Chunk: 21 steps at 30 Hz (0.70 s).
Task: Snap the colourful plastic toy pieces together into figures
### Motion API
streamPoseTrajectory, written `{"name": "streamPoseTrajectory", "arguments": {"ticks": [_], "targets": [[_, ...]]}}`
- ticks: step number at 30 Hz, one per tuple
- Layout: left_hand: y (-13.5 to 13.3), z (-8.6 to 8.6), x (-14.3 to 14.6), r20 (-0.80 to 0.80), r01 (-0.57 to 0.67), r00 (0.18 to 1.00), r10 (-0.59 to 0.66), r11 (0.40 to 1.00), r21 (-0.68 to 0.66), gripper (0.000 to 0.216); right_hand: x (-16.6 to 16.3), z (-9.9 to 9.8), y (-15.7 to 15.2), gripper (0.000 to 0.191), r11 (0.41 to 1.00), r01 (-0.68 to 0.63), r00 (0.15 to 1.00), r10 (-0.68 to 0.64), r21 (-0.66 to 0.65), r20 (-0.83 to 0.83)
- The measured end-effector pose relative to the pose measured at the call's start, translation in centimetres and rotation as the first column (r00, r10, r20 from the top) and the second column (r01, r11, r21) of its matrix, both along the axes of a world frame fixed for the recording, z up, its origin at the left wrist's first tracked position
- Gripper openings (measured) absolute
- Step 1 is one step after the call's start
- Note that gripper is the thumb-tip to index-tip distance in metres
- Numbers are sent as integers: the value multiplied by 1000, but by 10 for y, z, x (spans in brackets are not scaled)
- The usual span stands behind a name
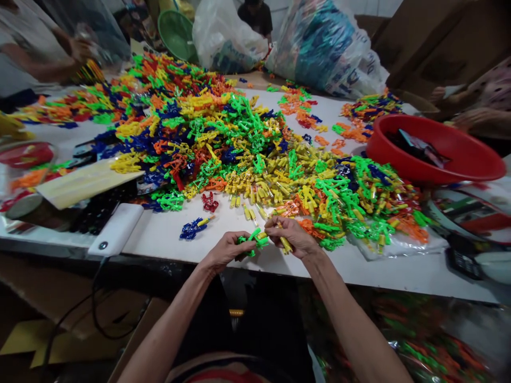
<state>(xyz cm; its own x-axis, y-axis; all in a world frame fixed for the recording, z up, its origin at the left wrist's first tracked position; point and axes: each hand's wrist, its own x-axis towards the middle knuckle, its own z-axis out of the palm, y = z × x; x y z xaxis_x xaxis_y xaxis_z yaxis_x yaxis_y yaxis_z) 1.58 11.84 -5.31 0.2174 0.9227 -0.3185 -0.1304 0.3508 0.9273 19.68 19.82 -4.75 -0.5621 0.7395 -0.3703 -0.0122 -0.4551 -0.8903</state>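
Observation:
Near the table's front edge, my left hand (229, 249) is closed on a bright green plastic toy piece (259, 239). My right hand (293, 236) pinches small yellow tubes (286, 245), one of them meeting the green piece between the two hands. Just beyond my fingers lie a few loose yellow tubes with clear parts (249, 214). A dark blue piece with a yellow tube (195, 227) rests to the left, and a dark red piece (209, 202) sits behind it. The exact shapes inside my fingers are partly hidden.
A large heap of colourful plastic pieces (207, 127) covers the white table (159, 239). To the right stands a red basin (439, 154); to the left lies a white power bank (115, 230) with a cable. Plastic bags (319, 48) stand behind. Other people work at both sides.

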Motion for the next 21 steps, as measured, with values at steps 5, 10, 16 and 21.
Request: {"name": "streamPoseTrajectory", "arguments": {"ticks": [5, 10, 16, 21], "targets": [[1, 4, 2, 70, -14, 997, 19, 998, -65, 37, -2, 6, -6, 31, 1000, -23, 1000, 23, 1, 15], [2, 0, 3, -46, -45, 998, 42, 997, -63, 41, -4, 12, -10, 26, 957, 41, 982, -91, 286, 167], [10, -9, 16, -115, -19, 993, 18, 1000, -12, 45, 6, 17, -7, 26, 904, 28, 939, -170, 428, 297], [28, 1, -11, -591, -114, 773, 233, 966, 232, 46, 70, 38, 28, 32, 705, 350, 667, -650, 617, 364]]}}
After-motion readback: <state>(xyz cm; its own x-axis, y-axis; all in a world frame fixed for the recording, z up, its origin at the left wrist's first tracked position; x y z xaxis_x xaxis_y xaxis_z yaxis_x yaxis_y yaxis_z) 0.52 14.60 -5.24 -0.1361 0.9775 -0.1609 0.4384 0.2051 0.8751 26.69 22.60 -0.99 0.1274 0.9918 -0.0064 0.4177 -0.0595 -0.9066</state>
